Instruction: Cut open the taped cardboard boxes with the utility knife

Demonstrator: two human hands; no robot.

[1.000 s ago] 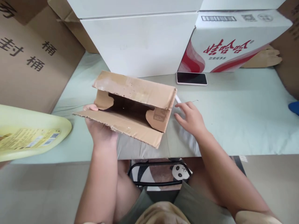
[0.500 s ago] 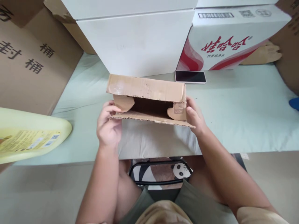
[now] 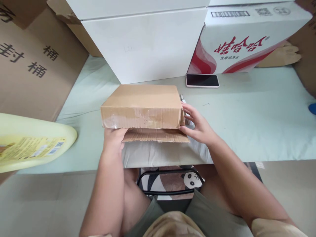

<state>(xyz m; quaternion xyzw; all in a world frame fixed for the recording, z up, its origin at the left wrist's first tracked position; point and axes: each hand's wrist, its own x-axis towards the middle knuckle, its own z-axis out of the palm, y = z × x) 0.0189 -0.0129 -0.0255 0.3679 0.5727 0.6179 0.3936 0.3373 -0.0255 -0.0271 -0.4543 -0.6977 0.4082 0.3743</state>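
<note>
A brown cardboard box (image 3: 144, 96) is between my two hands, its broad face up and its open side towards me. The lower flap (image 3: 155, 136) of that side sticks out at the front. My left hand (image 3: 114, 138) grips the box at its front left corner, with most of its fingers hidden beneath. Around the right end is my right hand (image 3: 197, 123), thumb at the front corner and fingers along the side. Just beyond those fingers, a small silvery-white thing (image 3: 183, 97) shows, mostly covered and too hidden to name.
Behind the box stand a large white carton (image 3: 148, 46) and a white-and-red carton (image 3: 242, 42). A phone (image 3: 202, 80) lies before them on the pale green cloth (image 3: 259, 108). To the left are a yellow bottle (image 3: 37, 141) and a big brown carton (image 3: 32, 75).
The box has tipped so that its broad face now shows and its opening is lower. It has shifted left and nearer to me. The silvery-white thing has come into view beside it.
</note>
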